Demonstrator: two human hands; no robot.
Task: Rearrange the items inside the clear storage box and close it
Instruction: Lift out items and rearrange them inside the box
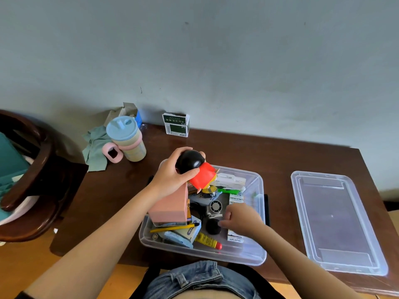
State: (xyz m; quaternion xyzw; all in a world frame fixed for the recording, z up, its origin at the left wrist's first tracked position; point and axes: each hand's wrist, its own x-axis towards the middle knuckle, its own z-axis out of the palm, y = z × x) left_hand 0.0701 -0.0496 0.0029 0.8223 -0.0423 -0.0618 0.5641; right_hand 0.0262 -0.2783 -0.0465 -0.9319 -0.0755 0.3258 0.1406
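Note:
The clear storage box (257, 258) stands open on the dark wooden table, full of small items. My left hand (172, 175) grips the black head of a toy figure (204, 175) in a red shirt, holding it tilted over the box's far left corner. My right hand (241, 216) is down inside the box, fingers pinched next to a round black item (212, 226); whether it holds anything I cannot tell. A pink box (170, 206), a yellow pencil (172, 228), a yellow tube (208, 240) and a small grey fan (215, 206) lie inside. The clear lid (336, 221) lies flat to the right.
A pastel cup with a blue lid (127, 139) stands at the table's back left beside a green cloth (96, 147). A green-and-white carton (176, 125) stands against the wall. A dark wooden chair (28, 175) is at the left.

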